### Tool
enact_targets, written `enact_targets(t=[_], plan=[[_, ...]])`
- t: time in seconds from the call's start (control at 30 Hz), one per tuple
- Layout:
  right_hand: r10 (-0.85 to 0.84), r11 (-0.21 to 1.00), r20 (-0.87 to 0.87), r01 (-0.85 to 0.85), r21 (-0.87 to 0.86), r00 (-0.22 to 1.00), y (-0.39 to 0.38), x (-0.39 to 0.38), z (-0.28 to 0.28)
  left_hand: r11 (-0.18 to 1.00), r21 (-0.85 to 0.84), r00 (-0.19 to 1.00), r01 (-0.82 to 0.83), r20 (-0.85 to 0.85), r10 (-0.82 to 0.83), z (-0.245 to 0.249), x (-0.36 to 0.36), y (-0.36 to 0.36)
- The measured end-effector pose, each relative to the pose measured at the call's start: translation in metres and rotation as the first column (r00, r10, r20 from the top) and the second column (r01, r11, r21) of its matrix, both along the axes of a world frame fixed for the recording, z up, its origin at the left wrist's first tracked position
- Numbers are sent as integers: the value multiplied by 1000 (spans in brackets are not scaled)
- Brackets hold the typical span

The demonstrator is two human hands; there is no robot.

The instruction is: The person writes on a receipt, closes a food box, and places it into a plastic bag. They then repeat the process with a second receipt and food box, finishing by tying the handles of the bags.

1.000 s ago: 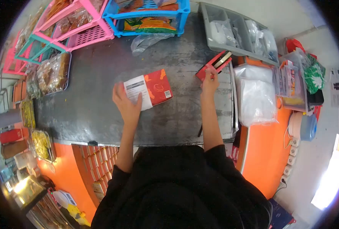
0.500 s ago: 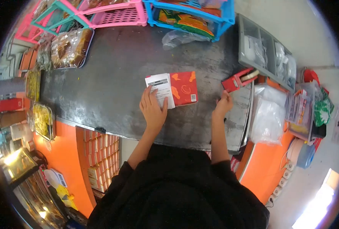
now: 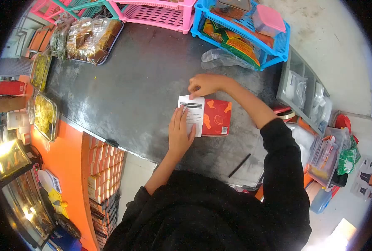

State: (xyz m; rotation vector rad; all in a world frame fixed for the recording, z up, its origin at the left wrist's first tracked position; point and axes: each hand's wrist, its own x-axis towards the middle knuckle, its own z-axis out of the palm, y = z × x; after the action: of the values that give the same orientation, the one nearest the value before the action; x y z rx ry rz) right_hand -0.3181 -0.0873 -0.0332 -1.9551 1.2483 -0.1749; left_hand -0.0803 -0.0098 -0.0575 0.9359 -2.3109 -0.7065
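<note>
A white printed receipt [image 3: 197,112] lies over the left part of a red box [image 3: 217,118] with an orange pattern. My left hand [image 3: 180,134] rests on the receipt with its fingers stretched out, holding nothing. At the receipt's top edge, my right hand [image 3: 205,85] is curled with fingers pressed together and touches the paper; what is in them, if anything, is hidden. The red tape dispenser [image 3: 284,113] is at the counter's right side, mostly hidden behind my right arm.
A dark pen-like stick [image 3: 239,165] lies near the counter's front edge. Blue [image 3: 236,29] and pink racks [image 3: 156,16] stand at the back. A grey divided tray [image 3: 299,85] is on the right. Wrapped brown cakes [image 3: 91,37] sit at the back left, with a glass dish of yellow food [image 3: 45,119] nearer.
My right hand has left the tape dispenser and moved left to the receipt's top edge. My left hand still lies on the receipt. The view has shifted, exposing the dark stick.
</note>
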Motion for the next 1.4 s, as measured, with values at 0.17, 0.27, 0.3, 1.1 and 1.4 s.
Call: enact_targets(t=[0.17, 0.27, 0.3, 1.1, 1.4], plan=[[-65, 683, -198, 189, 705, 978, -15, -7, -25, 992, -123, 987, -28, 151, 47, 4, 1, 4], [-169, 642, -323, 353, 681, 931, 6, -7, -30, 968, -246, 952, -38, 284, 110, 9, 2, 10], [-168, 856, -474, 366, 365, 865, 24, -4, -32, 972, -237, 954, -9, 288, 79, 7, 5, 14], [-2, -565, 807, 667, 486, -590, 248, 41, -75, 887, -194, 898, 418, -56, -436, 4, -2, 4], [-627, -557, 570, 817, 150, -532, 249, 120, -56, 874, -252, 903, 417, 0, -431, -6, -1, 5]])
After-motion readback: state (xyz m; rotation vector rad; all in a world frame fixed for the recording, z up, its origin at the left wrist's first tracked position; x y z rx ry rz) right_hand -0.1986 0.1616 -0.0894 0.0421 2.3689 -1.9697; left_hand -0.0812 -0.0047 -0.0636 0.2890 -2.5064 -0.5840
